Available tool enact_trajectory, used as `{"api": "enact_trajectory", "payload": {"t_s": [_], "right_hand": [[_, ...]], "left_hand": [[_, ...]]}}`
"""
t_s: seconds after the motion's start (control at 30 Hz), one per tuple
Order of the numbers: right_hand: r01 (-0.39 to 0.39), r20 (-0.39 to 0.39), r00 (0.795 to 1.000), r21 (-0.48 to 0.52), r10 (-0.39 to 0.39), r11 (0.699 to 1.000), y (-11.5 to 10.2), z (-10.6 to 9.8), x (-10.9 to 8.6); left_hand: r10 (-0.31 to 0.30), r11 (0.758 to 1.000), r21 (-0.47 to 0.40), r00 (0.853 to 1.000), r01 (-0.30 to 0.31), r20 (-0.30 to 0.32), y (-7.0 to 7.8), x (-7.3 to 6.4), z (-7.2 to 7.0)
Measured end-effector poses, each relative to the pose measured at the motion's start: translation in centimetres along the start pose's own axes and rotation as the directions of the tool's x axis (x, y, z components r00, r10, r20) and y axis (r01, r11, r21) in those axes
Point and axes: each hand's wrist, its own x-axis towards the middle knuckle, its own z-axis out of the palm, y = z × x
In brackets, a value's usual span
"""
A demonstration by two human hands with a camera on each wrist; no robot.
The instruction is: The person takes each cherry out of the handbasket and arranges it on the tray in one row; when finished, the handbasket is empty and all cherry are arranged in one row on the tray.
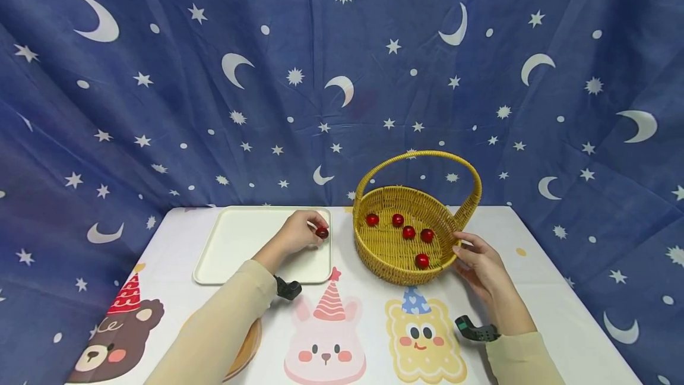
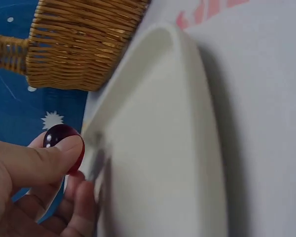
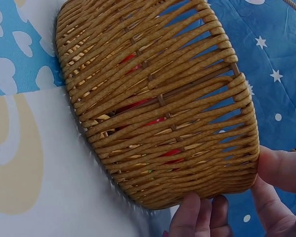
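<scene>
Between thumb and fingers, my left hand [image 1: 300, 232] pinches a dark red cherry [image 2: 64, 143] over the right part of a white tray [image 1: 251, 242]. No other fruit shows on the tray. To its right stands a yellow-brown wicker basket [image 1: 382, 263] with a tall arched handle; several red cherries [image 1: 408, 232] lie spread over its bottom. My right hand [image 1: 483, 263] grips the basket's right rim, the thumb [image 3: 281, 168] at the edge and the other fingers against the outer wall. Through the weave, bits of red fruit show in the right wrist view.
A white tablecloth [image 1: 534, 290] with printed cartoon animals covers the table. Partly under my left forearm is a round brown shape [image 1: 248, 346] near the front edge. Behind the table hangs a blue curtain [image 1: 299, 34] with moons and stars.
</scene>
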Motion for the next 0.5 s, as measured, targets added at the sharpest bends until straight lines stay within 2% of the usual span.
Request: {"api": "enact_trajectory", "payload": {"t_s": [0.1,0.33,0.5], "right_hand": [[-0.001,-0.007,1.0,-0.003,0.0,1.0,0.08,0.05,-0.02],[-0.016,-0.005,1.0,-0.028,0.016,0.999,0.17,0.23,0.03],[-0.01,-0.005,1.0,-0.026,0.01,1.0,0.18,0.03,0.1]], "left_hand": [[-0.006,1.0,-0.004,1.0,0.007,0.013,-0.27,0.0,0.31],[-0.013,0.992,0.128,1.0,0.01,0.026,-0.07,-0.32,0.43],[-0.009,0.989,0.148,1.0,0.004,0.029,0.49,-0.39,0.38]]}}
